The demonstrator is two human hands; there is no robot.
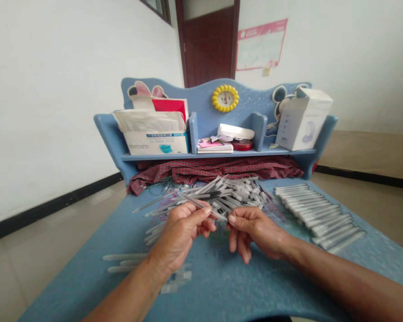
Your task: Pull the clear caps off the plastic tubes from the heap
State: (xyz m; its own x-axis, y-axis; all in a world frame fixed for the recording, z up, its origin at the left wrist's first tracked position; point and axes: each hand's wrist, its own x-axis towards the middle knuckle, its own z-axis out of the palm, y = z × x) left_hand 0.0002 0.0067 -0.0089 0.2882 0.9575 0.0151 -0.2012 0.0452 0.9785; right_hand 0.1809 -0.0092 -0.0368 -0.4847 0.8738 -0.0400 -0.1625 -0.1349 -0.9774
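Observation:
A thin, translucent pen [219,216] slants between my two hands above the table's middle. My left hand [183,230] is closed around its middle, thumb pressed on top. The thumb and forefinger of my right hand [253,228] pinch the pen's near right end, where a small dark bit shows; its details are too small to tell. Just behind my hands lies a loose heap of clear pen parts [242,190] with some black pieces. Several clear tubes [126,257] and short clear caps [177,281] lie beside and partly behind my left forearm.
A long row of pens [317,214] lies on the right of the blue table [242,290]. Along the back runs a bunched red checked cloth [218,170] under a blue shelf [208,155]. On the shelf stand a mask box [154,141] and a white box [302,120].

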